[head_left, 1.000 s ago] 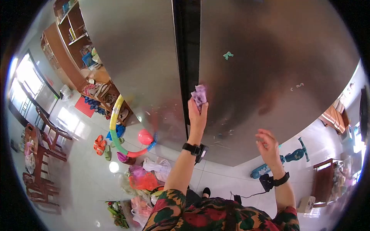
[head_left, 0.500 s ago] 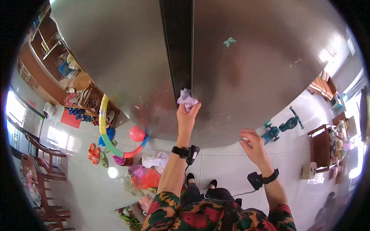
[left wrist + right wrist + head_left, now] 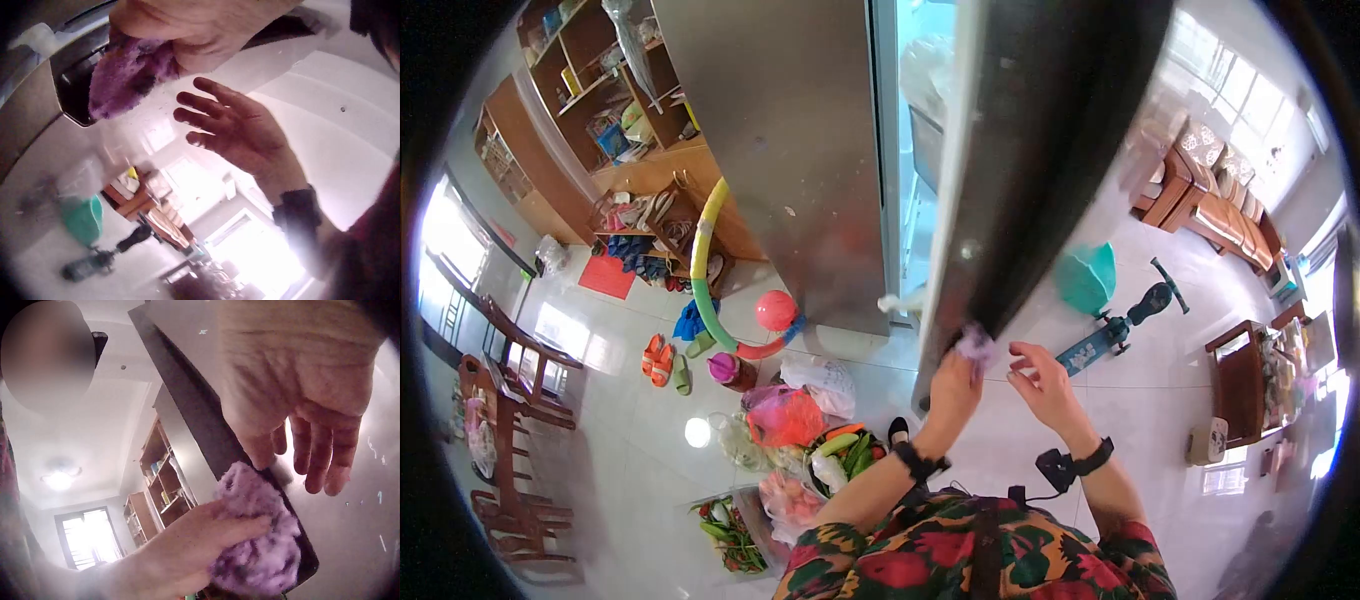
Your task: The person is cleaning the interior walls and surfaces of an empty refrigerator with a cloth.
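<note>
A fluffy purple cloth (image 3: 977,345) is bunched in my left hand (image 3: 953,395), with thumb and fingers curled on it. It lies against the edge of the refrigerator's right door (image 3: 1040,170), low on the dark side strip, as the right wrist view also shows with the cloth (image 3: 262,550) beside the door corner. My right hand (image 3: 1045,388) holds nothing and hovers just right of the cloth, its fingers loosely bent. In the left wrist view the right hand's (image 3: 244,131) fingers are spread. The right door stands ajar, showing the lit interior (image 3: 918,160); the left door (image 3: 790,150) is closed.
On the floor at left lie a colourful hoop (image 3: 700,250), a red ball (image 3: 776,310), orange slippers (image 3: 657,362) and bags (image 3: 785,418) beside vegetables (image 3: 850,460). To the right are a teal basin (image 3: 1088,280) and a scooter (image 3: 1105,335). Wooden shelves (image 3: 600,90) stand behind.
The refrigerator's right door has swung open toward me. My left hand has moved right and down with the cloth, from the gap between the doors to the door's edge, closer to my right hand.
</note>
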Tool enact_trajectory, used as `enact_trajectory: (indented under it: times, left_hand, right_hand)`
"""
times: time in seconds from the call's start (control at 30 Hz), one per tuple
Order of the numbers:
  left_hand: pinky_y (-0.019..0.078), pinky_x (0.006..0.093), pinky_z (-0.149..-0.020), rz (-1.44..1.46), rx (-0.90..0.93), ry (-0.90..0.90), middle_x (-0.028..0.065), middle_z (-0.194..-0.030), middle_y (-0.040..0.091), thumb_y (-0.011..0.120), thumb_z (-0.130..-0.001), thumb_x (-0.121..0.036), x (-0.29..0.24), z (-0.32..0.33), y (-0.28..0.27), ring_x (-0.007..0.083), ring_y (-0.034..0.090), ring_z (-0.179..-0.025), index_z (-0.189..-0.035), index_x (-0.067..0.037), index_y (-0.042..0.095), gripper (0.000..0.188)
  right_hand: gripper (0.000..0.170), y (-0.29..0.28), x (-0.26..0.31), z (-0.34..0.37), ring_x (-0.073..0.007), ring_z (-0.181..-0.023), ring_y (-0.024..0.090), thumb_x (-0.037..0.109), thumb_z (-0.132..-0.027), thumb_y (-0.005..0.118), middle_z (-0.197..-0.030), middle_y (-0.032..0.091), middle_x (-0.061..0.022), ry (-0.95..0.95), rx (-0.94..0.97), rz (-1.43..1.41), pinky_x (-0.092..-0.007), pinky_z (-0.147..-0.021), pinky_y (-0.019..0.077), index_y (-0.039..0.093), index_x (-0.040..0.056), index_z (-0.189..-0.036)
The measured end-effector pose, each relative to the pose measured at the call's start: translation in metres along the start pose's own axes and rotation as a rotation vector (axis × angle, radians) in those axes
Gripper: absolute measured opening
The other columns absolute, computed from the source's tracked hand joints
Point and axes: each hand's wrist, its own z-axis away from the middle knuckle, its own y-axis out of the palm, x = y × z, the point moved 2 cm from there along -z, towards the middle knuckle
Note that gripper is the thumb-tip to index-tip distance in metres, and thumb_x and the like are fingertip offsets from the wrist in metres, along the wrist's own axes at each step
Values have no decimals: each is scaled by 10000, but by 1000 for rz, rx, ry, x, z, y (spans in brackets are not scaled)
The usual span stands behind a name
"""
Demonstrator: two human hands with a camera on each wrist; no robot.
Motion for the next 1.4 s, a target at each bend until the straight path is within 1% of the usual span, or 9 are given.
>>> enact_trajectory:
  times: [0.1,0.47,0.73,0.87,0.93,1.0,1.1,1.3,1.4]
  left_hand:
    - [473,398,-617,208,295,172,183,-834,596,606,-651,-73,-21,49,-12,351,582,-694,-935,-16,555,294]
    - [478,277,-643,997,124,-573,71,-851,569,585,-757,-139,36,19,-61,140,580,-738,-1025,-8,473,318]
    - [481,273,-604,925,250,-614,51,-766,608,517,-780,-137,74,-67,-67,135,591,-697,-841,-18,610,163]
    - [471,274,-575,586,162,-548,51,-757,631,485,-802,-160,104,-118,-55,161,604,-643,-888,-11,643,234]
    - [468,266,-584,547,269,-441,51,-757,636,472,-811,-182,115,-141,-56,157,604,-650,-882,-22,653,251]
    - [468,259,-586,360,321,-329,49,-744,637,469,-811,-188,119,-166,-61,141,599,-658,-869,-32,658,251]
    - [471,247,-606,577,288,-281,43,-769,632,485,-811,-195,115,-190,-58,128,597,-683,-835,-39,655,232]
    - [462,229,-702,651,627,-413,90,-921,605,513,-804,-185,34,-233,-40,132,578,-832,-1060,-14,566,312]
    - [460,249,-740,444,528,94,110,-1020,570,567,-770,-126,13,-252,-37,131,559,-888,-1237,-11,432,500]
  right_hand:
    - [336,-22,-20,45,-152,-862,567,4,-762,590,-1081,545,-77,8,-73,32,-250,-630,466,511,33,-1087]
    - [448,-94,-122,186,-155,-976,504,298,-928,387,-1195,481,-70,133,-1039,-596,-308,-784,455,370,24,-1282]
    - [474,-217,-283,240,-150,-1037,483,401,-936,312,-1164,514,-56,192,-1415,-532,-307,-904,358,455,36,-1201]
    - [509,-216,-266,227,-153,-1077,454,417,-929,318,-1182,500,-63,47,-1489,-449,-299,-868,366,413,30,-1247]
    - [396,-176,-184,203,-190,-944,501,347,-912,405,-1032,548,-74,414,-1647,-216,-313,-821,394,494,18,-1114]
    - [320,-158,-219,264,-181,-801,557,272,-870,496,-880,596,-83,960,-1049,417,-288,-688,446,553,9,-1045]
    - [122,-55,-181,217,-140,-435,525,120,-808,491,-588,560,-62,1051,-834,-100,-253,-373,405,518,30,-730]
    - [450,42,-108,-82,-106,-826,526,183,-834,580,-1051,521,-68,364,-199,-363,-250,-676,458,443,40,-1237]
    - [403,44,-67,-197,-122,-915,523,135,-839,563,-1041,540,-76,221,-257,-763,-260,-744,455,441,-10,-1194]
